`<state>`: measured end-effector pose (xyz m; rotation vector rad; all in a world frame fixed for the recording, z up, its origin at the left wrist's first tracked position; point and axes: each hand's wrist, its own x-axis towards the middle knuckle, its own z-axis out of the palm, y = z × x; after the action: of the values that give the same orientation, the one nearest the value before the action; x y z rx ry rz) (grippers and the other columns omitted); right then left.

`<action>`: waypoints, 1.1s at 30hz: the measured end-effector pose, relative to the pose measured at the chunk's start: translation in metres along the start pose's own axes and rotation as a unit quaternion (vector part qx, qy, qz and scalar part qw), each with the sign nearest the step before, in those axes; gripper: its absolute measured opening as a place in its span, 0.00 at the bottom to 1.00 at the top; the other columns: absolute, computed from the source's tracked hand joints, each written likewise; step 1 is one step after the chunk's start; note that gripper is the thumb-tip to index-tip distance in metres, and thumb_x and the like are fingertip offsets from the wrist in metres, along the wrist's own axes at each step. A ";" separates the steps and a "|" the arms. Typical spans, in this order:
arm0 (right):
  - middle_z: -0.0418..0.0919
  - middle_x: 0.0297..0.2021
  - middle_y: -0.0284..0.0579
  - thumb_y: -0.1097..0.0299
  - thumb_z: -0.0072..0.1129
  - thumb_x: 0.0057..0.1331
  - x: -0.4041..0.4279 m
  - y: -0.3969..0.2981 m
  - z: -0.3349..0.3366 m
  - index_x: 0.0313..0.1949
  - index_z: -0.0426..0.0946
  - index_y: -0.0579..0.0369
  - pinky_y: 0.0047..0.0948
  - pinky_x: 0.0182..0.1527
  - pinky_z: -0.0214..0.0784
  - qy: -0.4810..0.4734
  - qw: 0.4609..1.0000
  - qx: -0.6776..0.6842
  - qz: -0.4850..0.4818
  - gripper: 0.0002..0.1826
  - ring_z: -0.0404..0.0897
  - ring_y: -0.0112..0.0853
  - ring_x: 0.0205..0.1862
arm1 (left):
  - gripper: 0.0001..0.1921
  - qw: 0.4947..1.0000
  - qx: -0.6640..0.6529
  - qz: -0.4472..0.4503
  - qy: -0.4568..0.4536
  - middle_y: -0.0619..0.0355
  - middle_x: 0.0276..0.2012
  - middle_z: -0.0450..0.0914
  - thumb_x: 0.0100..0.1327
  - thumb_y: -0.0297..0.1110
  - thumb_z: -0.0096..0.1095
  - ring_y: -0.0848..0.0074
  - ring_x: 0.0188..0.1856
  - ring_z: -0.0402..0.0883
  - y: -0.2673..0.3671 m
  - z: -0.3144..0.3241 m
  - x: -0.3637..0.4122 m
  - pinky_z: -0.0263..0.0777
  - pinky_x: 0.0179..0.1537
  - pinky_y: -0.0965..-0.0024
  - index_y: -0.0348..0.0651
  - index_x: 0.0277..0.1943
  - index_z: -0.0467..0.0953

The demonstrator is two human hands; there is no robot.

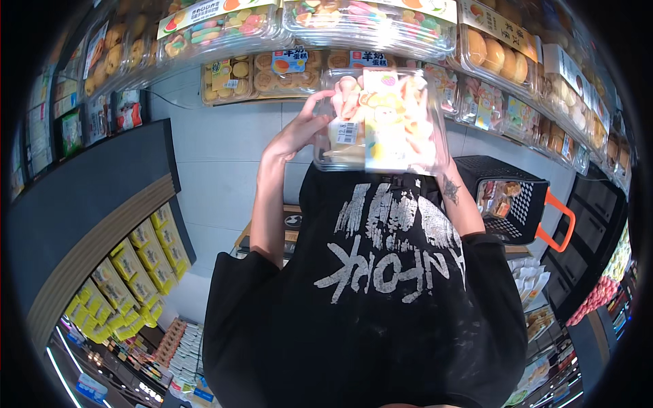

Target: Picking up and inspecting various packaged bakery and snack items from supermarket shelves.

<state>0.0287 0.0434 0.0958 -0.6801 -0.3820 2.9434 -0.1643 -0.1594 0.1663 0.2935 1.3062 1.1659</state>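
Note:
In front of my chest I hold a clear plastic clamshell box [339, 148] of pink and pale sweets, tilted so its lid faces me. A pale printed paper band [383, 122] runs down its middle, and a barcode price sticker [347, 132] sits left of the band. My left hand [301, 127] grips the box's left edge, fingers at its upper corner and thumb lower down. At the lower right edge, my right hand [443, 162] holds the other side and is mostly hidden by the box. Glare washes out the box's right part.
Ahead, an upper shelf carries clear boxes of gummy sweets [367, 20] and buns [495, 53]. Packed cakes [288, 69] line the shelf below. A black shopping basket [510, 199] with an orange handle [563, 219] holds packaged food at my right. Yellow packets [137, 270] hang on the left.

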 end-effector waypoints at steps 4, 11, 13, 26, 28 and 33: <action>0.67 0.54 0.48 0.57 0.41 0.66 0.005 -0.009 -0.031 0.60 0.56 0.57 0.38 0.54 0.64 0.067 0.997 -0.035 -0.015 0.27 0.69 0.36 0.54 | 0.27 0.997 0.024 -0.055 0.049 0.46 0.47 0.70 0.62 0.28 0.45 0.68 0.47 0.75 -0.018 0.011 0.037 0.76 0.35 0.70 0.46 0.63 0.46; 0.74 0.36 0.39 0.48 0.42 0.66 -0.028 -0.019 -0.083 0.57 0.61 0.52 0.39 0.52 0.65 0.150 0.988 0.015 -0.032 0.27 0.74 0.29 0.41 | 0.29 0.995 0.091 0.017 0.040 0.43 0.55 0.63 0.63 0.26 0.45 0.64 0.52 0.71 -0.041 0.031 0.098 0.75 0.43 0.64 0.46 0.64 0.42; 0.72 0.32 0.36 0.53 0.48 0.65 -0.032 -0.024 -0.093 0.54 0.63 0.49 0.37 0.51 0.66 0.190 0.980 0.004 -0.055 0.22 0.73 0.27 0.38 | 0.30 0.993 0.109 0.036 0.014 0.45 0.54 0.65 0.64 0.28 0.43 0.69 0.50 0.72 -0.047 0.035 0.118 0.73 0.43 0.69 0.48 0.66 0.41; 0.66 0.45 0.42 0.68 0.46 0.64 -0.032 -0.111 -0.177 0.57 0.56 0.55 0.32 0.45 0.70 0.325 0.922 -0.195 -0.085 0.22 0.71 0.32 0.43 | 0.12 0.988 0.009 -0.022 0.154 0.56 0.33 0.74 0.58 0.31 0.50 0.78 0.32 0.73 -0.082 0.086 0.271 0.68 0.32 0.75 0.39 0.45 0.66; 0.67 0.44 0.39 0.68 0.46 0.64 -0.033 -0.122 -0.187 0.56 0.57 0.55 0.28 0.43 0.71 0.329 0.920 -0.204 -0.057 0.21 0.71 0.27 0.41 | 0.15 0.982 0.050 -0.021 0.182 0.57 0.33 0.73 0.57 0.29 0.51 0.78 0.32 0.72 -0.078 0.101 0.277 0.67 0.32 0.76 0.42 0.48 0.63; 0.71 0.41 0.51 0.77 0.44 0.62 -0.008 -0.131 -0.202 0.58 0.53 0.62 0.25 0.38 0.75 0.330 0.905 -0.259 -0.078 0.24 0.77 0.32 0.37 | 0.24 0.950 0.154 0.118 0.246 0.60 0.32 0.72 0.50 0.19 0.51 0.81 0.30 0.70 -0.106 0.072 0.294 0.66 0.32 0.78 0.41 0.51 0.58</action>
<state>0.1303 0.2132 -0.0423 -1.5437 -1.0767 2.2539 -0.0999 0.0553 -0.0633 0.4122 1.9433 1.2824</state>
